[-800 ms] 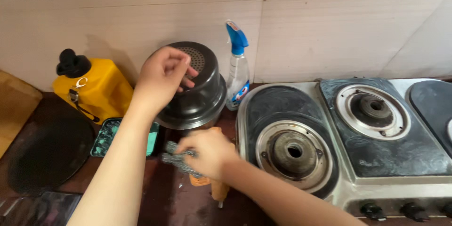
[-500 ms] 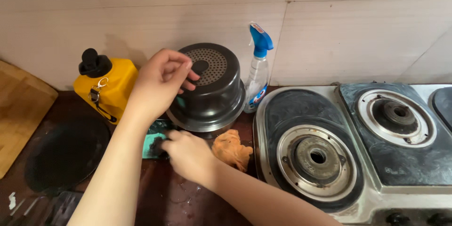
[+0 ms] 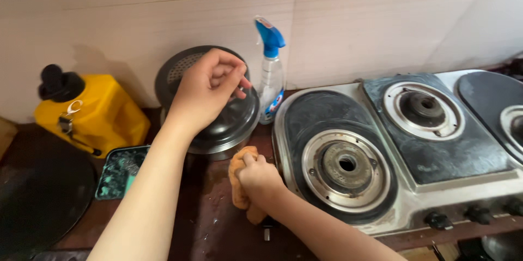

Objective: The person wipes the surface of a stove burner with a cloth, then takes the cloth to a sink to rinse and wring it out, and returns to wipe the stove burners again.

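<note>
My left hand (image 3: pixel 206 90) grips the knob of a dark metal pot lid (image 3: pixel 231 122) and tilts it up towards the wall, with its perforated part (image 3: pixel 180 68) showing behind my fingers. My right hand (image 3: pixel 260 180) is closed on an orange cloth (image 3: pixel 238 174) pressed to the dark wet countertop (image 3: pixel 207 223), just left of the gas stove (image 3: pixel 392 146) and in front of the lid.
A spray bottle with a blue trigger (image 3: pixel 271 70) stands against the tiled wall beside the lid. A yellow jug with a black cap (image 3: pixel 87 111) sits at the left, a teal tray (image 3: pixel 119 171) before it, and a round black pan (image 3: pixel 38 195) at far left.
My right hand left the teal tray area and moved right to the orange cloth, which it now grips on the counter. My left hand keeps holding the tilted lid.
</note>
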